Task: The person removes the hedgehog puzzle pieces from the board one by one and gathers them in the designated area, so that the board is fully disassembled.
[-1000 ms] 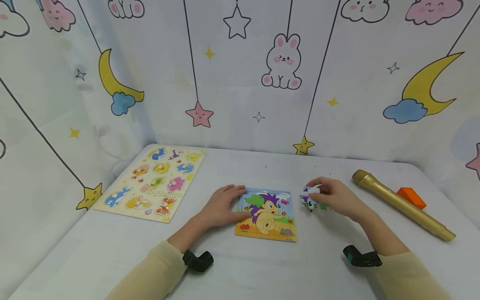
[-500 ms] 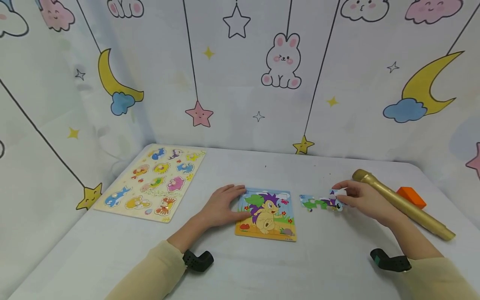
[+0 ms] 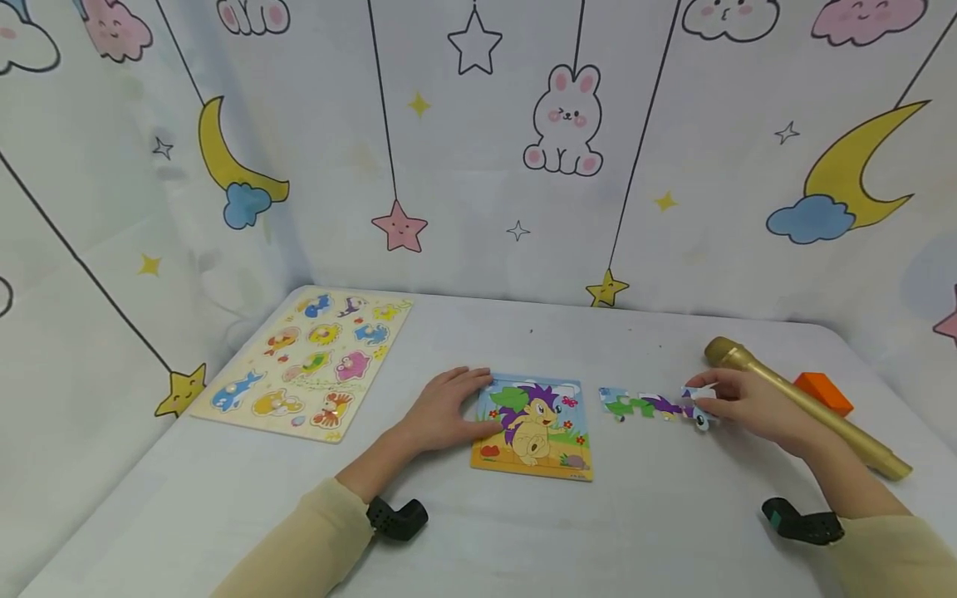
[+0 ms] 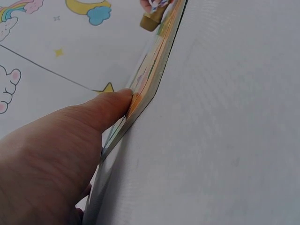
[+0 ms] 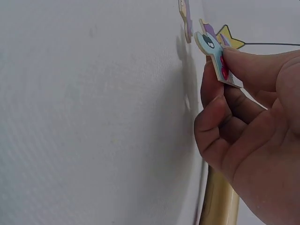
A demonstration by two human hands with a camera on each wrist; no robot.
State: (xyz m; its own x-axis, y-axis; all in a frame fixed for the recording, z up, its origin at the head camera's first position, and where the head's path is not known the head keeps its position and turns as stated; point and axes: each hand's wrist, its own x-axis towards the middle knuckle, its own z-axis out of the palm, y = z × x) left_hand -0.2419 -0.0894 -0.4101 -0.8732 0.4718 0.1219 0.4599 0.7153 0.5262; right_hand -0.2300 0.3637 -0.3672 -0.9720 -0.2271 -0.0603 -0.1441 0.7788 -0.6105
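My left hand (image 3: 443, 414) rests at the left edge of a square jigsaw board (image 3: 549, 453) showing a purple-haired hedgehog. Its thumb (image 4: 115, 103) lies on the board's face, fingers stretched towards the far left corner. My right hand (image 3: 758, 407) pinches a small jigsaw piece (image 5: 216, 56) between thumb and fingers; an eye and a red patch show on it. Other loose pieces lie in a row right of the board, a green and blue one (image 3: 619, 404) and a purple one (image 3: 660, 404) among them. The held piece is at the row's right end.
A large cream peg puzzle (image 3: 299, 374) with sea animals lies at the back left. On the right, a gold microphone (image 3: 811, 407) lies slantwise beside an orange block (image 3: 826, 394), close behind my right hand. A printed curtain (image 3: 463, 158) stands behind the table.
My right hand has moved right with the pinched piece, from close beside the board to the far end of the row, uncovering the other pieces. The left hand has kept its place.
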